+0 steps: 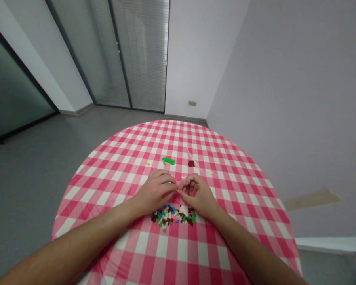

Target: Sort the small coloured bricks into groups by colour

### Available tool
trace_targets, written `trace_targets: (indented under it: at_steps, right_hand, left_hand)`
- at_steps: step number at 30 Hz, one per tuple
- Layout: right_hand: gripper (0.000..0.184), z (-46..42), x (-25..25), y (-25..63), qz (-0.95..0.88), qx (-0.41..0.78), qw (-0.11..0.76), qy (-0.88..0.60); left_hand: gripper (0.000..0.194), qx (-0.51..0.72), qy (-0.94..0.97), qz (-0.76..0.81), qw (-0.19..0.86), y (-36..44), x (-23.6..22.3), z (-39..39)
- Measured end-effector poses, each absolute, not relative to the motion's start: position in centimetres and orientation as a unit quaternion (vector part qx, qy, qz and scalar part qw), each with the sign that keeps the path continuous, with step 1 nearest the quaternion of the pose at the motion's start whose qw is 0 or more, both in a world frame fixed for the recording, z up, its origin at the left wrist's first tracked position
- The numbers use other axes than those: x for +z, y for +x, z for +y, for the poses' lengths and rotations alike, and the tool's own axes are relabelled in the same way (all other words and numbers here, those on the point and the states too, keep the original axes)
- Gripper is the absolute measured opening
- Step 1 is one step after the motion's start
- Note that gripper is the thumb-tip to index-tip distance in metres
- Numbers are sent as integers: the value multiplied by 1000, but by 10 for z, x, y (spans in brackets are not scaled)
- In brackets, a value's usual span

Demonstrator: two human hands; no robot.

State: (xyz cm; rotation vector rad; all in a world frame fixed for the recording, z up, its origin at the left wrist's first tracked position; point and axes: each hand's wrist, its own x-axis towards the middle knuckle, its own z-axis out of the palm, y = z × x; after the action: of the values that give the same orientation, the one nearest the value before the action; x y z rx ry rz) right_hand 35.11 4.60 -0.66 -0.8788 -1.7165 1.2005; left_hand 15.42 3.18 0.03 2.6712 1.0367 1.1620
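Over the middle of the table my left hand [157,190] and my right hand [198,194] meet fingertip to fingertip. Between them is a tiny orange-yellow piece [178,190], pinched by both hands; its exact shape is too small to make out. A bit of blue [168,182] shows by the left fingers. Just below the hands lies a loose pile of small mixed pieces [173,217] in green, brown, blue, cream and red, like tiny building bricks. Part of this pile is hidden by my hands.
A round table with a red-and-white checked cloth [142,257] fills the lower view. Beyond my hands are a green cluster of pieces [168,161], a dark brown cluster [191,163], a yellow piece [148,164] and a pale cream piece [210,172]. A wall [284,111] stands at right.
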Motion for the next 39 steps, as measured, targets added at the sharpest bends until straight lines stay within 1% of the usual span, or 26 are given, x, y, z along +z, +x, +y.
trace_targets:
  at_steps: [7,11,13,16,19,23,27,33,36,39]
  right_hand:
    - [28,46,-7,354,-652,534,400,-359]
    - [28,46,-8,355,-646,552,387,-357]
    - [22,46,-8,355,-664,528,387,-361]
    - [15,48,-8,358,-702,455,392,-382]
    - [15,53,-10,365,-721,400,394,-407]
    - [18,60,-13,373,-731,374,386,-420]
    - [22,62,-15,376,-740,368,367,-426]
    - [26,61,-11,375,-748,368,345,-431]
    - [27,60,-11,375,-754,365,341,-427]
    - [28,61,-11,375,-760,355,341,-425]
  left_hand:
    - [10,388,865,318,-1,153,-1,32]
    - [13,379,864,330,25,154,1,29]
    - [12,376,859,341,61,151,3,31]
    - [12,403,820,392,106,135,4,41]
    - [14,428,743,499,123,109,2,56]
    - [21,400,665,611,154,75,-1,71]
    - [28,377,661,628,161,57,-2,78]
    - [20,295,708,617,176,51,-6,86]
    - [22,275,707,624,186,49,-9,89]
    - [23,273,674,648,227,47,-11,90]
